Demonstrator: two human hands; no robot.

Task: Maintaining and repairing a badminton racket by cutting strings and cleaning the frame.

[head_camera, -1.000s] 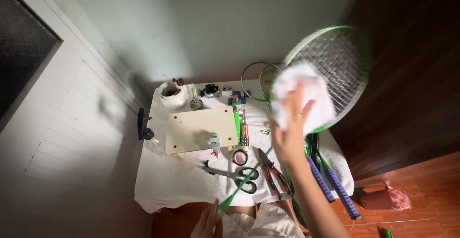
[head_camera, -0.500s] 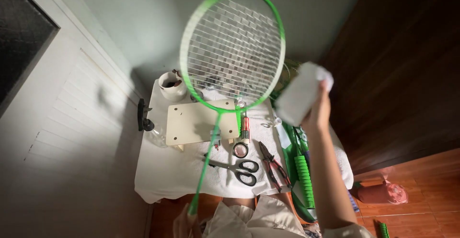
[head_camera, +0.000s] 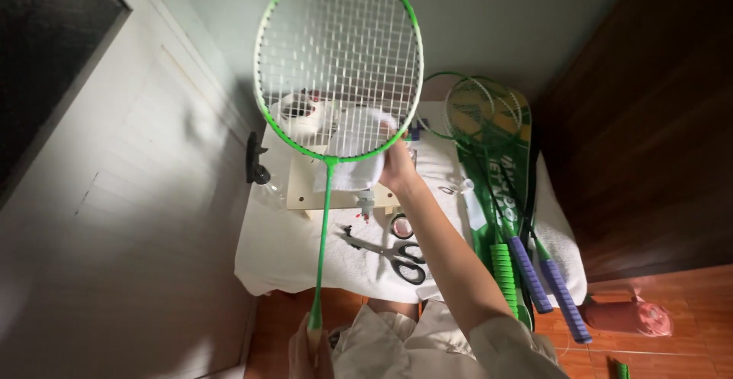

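Centre frame, green racket (head_camera: 338, 62) now upright, head higher than before; left hand (head_camera: 309, 348) grip closed on its handle at bottom edge. Right hand (head_camera: 397, 167) grip clutches white cloth (head_camera: 357, 154), now pressed behind the strings instead of held apart at right.

Scissors (head_camera: 397, 254) on table (head_camera: 290, 261); rackets (head_camera: 504, 196) right.
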